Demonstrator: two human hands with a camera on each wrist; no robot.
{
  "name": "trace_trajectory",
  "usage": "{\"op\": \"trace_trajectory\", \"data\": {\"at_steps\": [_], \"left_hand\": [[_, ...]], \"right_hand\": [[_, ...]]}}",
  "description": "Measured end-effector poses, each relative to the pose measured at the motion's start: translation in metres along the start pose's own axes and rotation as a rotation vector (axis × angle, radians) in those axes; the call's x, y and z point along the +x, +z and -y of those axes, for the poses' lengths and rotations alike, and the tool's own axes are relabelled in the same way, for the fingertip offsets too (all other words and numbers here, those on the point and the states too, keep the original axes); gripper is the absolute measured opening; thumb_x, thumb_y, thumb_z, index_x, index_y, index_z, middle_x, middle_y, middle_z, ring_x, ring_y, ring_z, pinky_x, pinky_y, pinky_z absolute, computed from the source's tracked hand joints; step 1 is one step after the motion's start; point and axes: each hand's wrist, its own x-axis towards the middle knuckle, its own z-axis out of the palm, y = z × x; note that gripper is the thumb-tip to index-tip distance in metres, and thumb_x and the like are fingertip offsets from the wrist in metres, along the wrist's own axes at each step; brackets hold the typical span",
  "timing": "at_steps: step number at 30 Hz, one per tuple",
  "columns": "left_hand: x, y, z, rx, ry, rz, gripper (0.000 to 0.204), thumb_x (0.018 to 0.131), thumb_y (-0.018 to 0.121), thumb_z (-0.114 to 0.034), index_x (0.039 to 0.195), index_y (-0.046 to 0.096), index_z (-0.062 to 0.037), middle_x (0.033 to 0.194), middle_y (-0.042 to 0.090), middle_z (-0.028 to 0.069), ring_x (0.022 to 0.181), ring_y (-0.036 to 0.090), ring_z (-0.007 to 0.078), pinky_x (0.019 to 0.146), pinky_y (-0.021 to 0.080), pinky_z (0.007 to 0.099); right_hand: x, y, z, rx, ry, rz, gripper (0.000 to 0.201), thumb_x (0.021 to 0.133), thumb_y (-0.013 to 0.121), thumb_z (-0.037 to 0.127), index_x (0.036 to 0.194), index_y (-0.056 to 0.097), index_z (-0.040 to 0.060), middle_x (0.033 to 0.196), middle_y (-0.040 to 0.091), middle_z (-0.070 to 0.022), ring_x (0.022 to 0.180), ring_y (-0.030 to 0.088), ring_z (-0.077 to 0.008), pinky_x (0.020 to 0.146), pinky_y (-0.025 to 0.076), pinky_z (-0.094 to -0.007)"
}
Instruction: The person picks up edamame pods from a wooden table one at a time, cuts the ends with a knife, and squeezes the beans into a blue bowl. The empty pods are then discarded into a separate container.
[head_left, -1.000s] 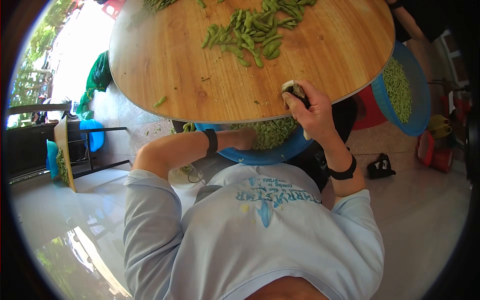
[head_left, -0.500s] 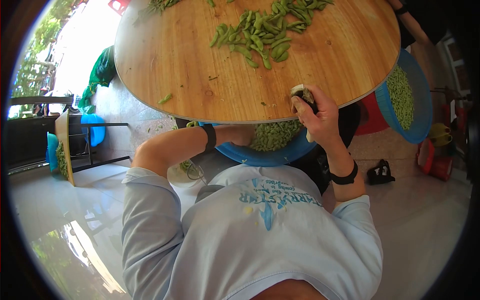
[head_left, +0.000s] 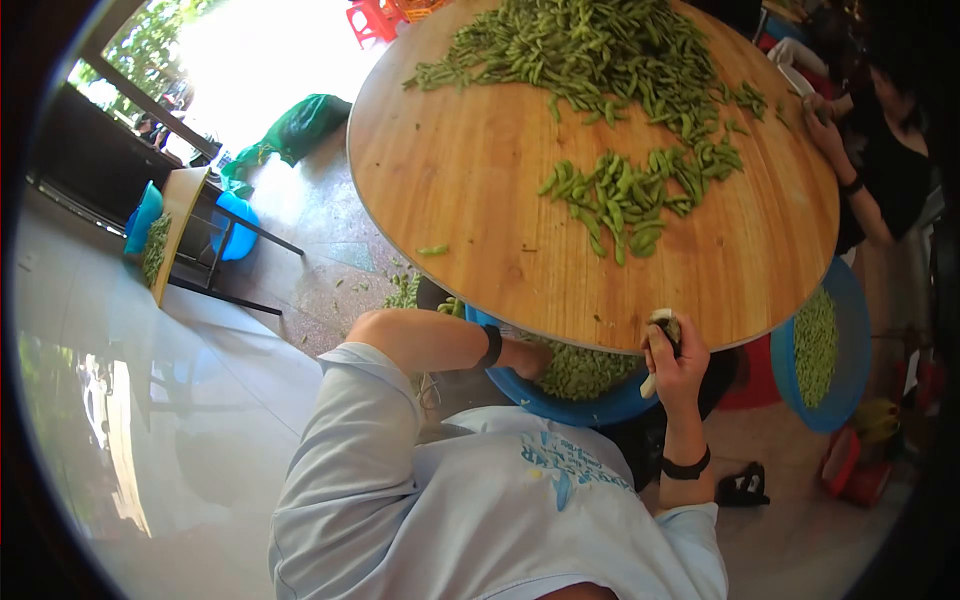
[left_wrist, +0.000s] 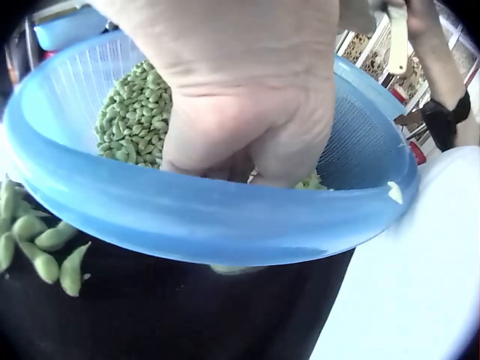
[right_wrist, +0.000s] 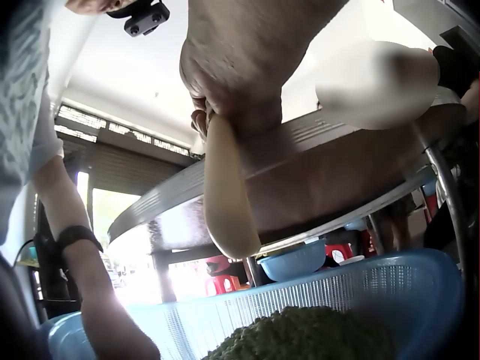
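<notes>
My left hand [left_wrist: 240, 112] reaches down into a blue plastic basket [left_wrist: 187, 214]. Its fingertips are hidden behind the rim, among shelled green beans [left_wrist: 135, 112]. In the head view the basket sits against my lap, partly under the round wooden table [head_left: 480, 230]. Above its right side, at the table's near edge, my right hand [head_left: 680, 365] grips a tool with a cream handle [right_wrist: 229, 195]. The handle sticks out below the fist, while a dark head with a pale edge shows above it. The tool's exact kind is unclear.
Bean pods [head_left: 620, 195] lie on the table, with a big heap [head_left: 600, 50] behind. Across the right side, another person's hand [head_left: 822, 115] is at the table edge. A second blue basket of beans [head_left: 850, 370] stands at right, a green sack [head_left: 300, 130] at left.
The head view has tilted and turned, so the large pod heap and the other person now show. My left hand stays in the basket; my right hand still grips the tool.
</notes>
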Motion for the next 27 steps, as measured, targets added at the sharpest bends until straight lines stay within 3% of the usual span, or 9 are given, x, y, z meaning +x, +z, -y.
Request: {"op": "trace_trajectory", "data": {"at_steps": [2,5,6,8,13,17,20,25,27], "left_hand": [[-0.004,-0.013,-0.011,-0.195,-0.18,-0.024,0.027,0.079,0.051,-0.015,0.091,0.07,0.0015,0.101,0.066,0.0203,0.096,0.063,0.0337,0.085,0.048,0.0436],[-0.04,-0.056,-0.031,-0.546,-0.391,-0.149,0.025,0.076,0.055,-0.012,0.089,0.068,0.0039,0.097,0.066,0.0213,0.096,0.063,0.034,0.083,0.049,0.0423],[-0.05,-0.05,-0.034,-0.636,-0.291,-0.439,0.026,0.073,0.058,-0.012,0.092,0.065,0.0047,0.092,0.066,0.0207,0.09,0.063,0.0354,0.077,0.05,0.0418],[-0.086,-0.082,-0.057,-0.777,-0.243,-0.529,0.026,0.075,0.059,-0.014,0.094,0.063,0.0039,0.088,0.065,0.0194,0.085,0.063,0.0334,0.075,0.05,0.0398],[-0.163,-0.154,-0.108,-1.205,-0.127,-0.715,0.026,0.082,0.064,-0.017,0.099,0.06,0.0018,0.079,0.062,0.0138,0.071,0.061,0.0223,0.067,0.049,0.0332],[-0.162,-0.159,-0.105,-1.53,-0.083,-1.272,0.012,0.085,0.062,-0.001,0.097,0.061,0.0018,0.076,0.061,0.0027,0.067,0.056,0.0099,0.058,0.045,0.0249],[-0.165,-0.166,-0.099,-1.751,-0.08,-1.248,0.012,0.086,0.062,-0.001,0.097,0.062,0.0028,0.081,0.062,-0.0004,0.071,0.054,0.0066,0.062,0.044,0.0213],[-0.16,-0.162,-0.089,-1.792,-0.08,-1.285,0.012,0.085,0.063,0.0,0.097,0.063,0.0027,0.082,0.063,0.001,0.07,0.054,0.0059,0.062,0.044,0.0208],[-0.157,-0.164,-0.09,-1.733,-0.061,-1.435,0.01,0.083,0.063,0.002,0.093,0.063,0.0028,0.072,0.06,0.0003,0.058,0.049,0.0044,0.05,0.036,0.0184]], "right_hand": [[-0.002,-0.002,0.008,0.105,0.031,0.045,0.016,0.092,0.049,0.007,0.106,0.055,-0.001,0.073,0.056,-0.0035,0.051,0.043,-0.0037,0.044,0.033,-0.0181],[-0.02,0.0,0.014,0.169,0.063,0.171,0.026,0.093,0.044,0.006,0.115,0.053,-0.0033,0.077,0.056,-0.0053,0.052,0.044,-0.0045,0.045,0.034,-0.0181],[-0.026,0.001,0.013,0.171,0.057,0.18,0.026,0.093,0.044,0.006,0.115,0.053,-0.0033,0.077,0.056,-0.0053,0.052,0.044,-0.0045,0.045,0.034,-0.0181],[-0.037,0.002,0.01,-0.004,0.066,0.375,0.034,0.093,0.041,0.005,0.125,0.048,-0.0039,0.077,0.057,-0.0066,0.052,0.045,-0.0059,0.045,0.035,-0.0186],[-0.051,0.014,0.018,0.127,0.24,0.25,0.038,0.094,0.04,0.006,0.13,0.045,-0.0037,0.077,0.057,-0.0075,0.053,0.047,-0.007,0.044,0.037,-0.0196],[-0.04,0.028,0.036,0.276,0.293,0.27,0.041,0.096,0.039,0.006,0.136,0.037,-0.0026,0.073,0.052,-0.003,0.05,0.042,-0.0057,0.045,0.034,-0.0186],[-0.031,0.035,0.033,0.327,0.26,0.308,0.042,0.098,0.038,0.007,0.138,0.034,-0.0015,0.074,0.051,-0.0026,0.051,0.043,-0.0056,0.045,0.035,-0.0183],[-0.025,0.045,0.023,0.433,0.259,0.349,0.044,0.099,0.037,0.009,0.141,0.03,-0.0002,0.077,0.051,-0.0032,0.054,0.043,-0.0054,0.046,0.036,-0.0183],[-0.022,0.046,0.022,0.453,0.305,0.358,0.045,0.099,0.037,0.008,0.143,0.029,0.0008,0.079,0.051,-0.0038,0.054,0.043,-0.0054,0.046,0.037,-0.0183]]}}
